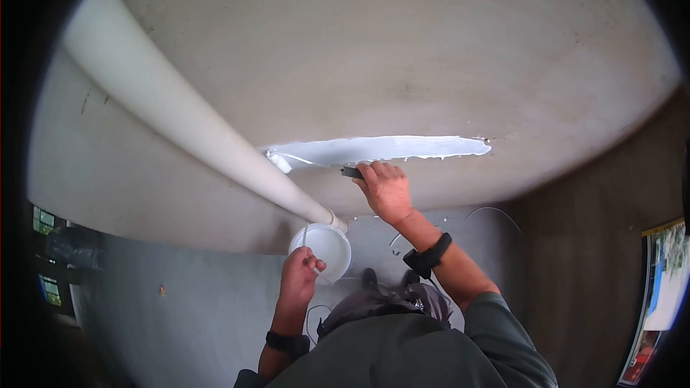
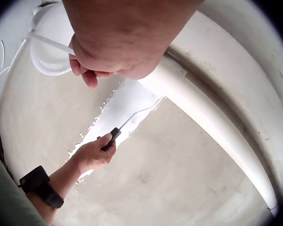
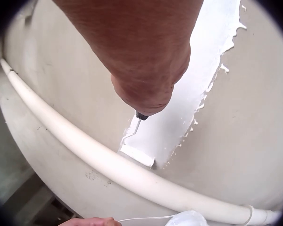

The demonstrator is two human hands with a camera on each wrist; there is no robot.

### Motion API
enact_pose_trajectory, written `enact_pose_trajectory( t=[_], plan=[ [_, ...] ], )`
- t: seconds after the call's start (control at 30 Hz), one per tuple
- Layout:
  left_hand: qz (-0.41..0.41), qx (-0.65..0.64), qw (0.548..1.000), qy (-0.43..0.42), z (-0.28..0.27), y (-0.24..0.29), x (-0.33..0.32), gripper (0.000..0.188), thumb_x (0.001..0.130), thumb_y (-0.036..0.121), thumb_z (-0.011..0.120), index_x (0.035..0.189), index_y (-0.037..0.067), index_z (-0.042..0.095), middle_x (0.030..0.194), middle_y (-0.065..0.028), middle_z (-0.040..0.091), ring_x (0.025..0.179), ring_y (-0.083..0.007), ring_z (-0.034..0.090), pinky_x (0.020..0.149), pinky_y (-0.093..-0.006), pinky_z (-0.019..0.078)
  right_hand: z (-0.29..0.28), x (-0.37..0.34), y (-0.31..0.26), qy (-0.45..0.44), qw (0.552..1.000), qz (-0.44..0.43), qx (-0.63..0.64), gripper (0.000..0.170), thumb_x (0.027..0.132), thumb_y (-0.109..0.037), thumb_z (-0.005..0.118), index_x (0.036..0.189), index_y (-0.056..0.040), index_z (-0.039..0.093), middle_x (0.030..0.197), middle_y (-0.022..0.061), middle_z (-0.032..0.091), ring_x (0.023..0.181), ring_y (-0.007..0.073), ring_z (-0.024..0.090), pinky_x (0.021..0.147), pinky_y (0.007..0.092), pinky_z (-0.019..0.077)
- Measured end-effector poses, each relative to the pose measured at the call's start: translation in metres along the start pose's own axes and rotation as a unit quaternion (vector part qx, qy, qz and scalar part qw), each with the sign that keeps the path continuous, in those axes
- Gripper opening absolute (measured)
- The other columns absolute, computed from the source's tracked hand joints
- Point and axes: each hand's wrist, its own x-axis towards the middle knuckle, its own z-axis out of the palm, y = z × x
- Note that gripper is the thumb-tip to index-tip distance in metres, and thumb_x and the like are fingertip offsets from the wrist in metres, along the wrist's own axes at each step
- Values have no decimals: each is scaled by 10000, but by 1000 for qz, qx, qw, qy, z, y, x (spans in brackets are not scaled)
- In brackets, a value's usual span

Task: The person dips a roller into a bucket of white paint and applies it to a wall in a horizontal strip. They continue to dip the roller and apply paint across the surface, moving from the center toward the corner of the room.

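Note:
My right hand (image 1: 387, 192) grips the dark handle of a small paint roller (image 3: 137, 155). Its bent wire frame reaches left, and the white roller sleeve lies against the wall beside the pipe, at the left end of a wet white paint strip (image 1: 388, 148). Low on the left, the curled fingers of my left hand (image 1: 298, 273) hold the thin white handle (image 2: 52, 42) of a white bucket (image 1: 349, 252). The roller's grip is mostly hidden inside my right hand.
A thick off-white pipe (image 1: 180, 100) runs diagonally along the wall (image 1: 402, 50), close to the roller. Thin pale strips (image 1: 496, 210) lie on the grey floor (image 1: 208, 280). A colourful poster-like panel (image 1: 658, 294) stands at the far right.

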Motion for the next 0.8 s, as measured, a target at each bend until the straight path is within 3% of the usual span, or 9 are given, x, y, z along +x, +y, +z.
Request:
enact_pose_trajectory(
  t=[0.37, 0.8],
  plan=[
    [11, -15, 1000, -3, 32, 7, -32, 153, 999, 185, 580, 886, 82, 577, 705, -26, 492, 715, -224, 539, 784, -415, 477, -128, -32, 47, -26, 996, 48, -66, 285, 858, -253, 761, 1090, -144, 637, 853, 30, 617, 795, 254, 633, 709, 418, 498],
    [-11, -24, 1000, 10, 111, -10, -88, 171, 1006, 172, 548, 873, 67, 563, 700, -25, 469, 698, -211, 522, 767, -414, 486, -254, -61, 99, -26, 991, 81, -101, 289, 849, -221, 774, 1098, -130, 659, 872, 51, 640, 815, 279, 651, 733, 419, 520]
  ],
)
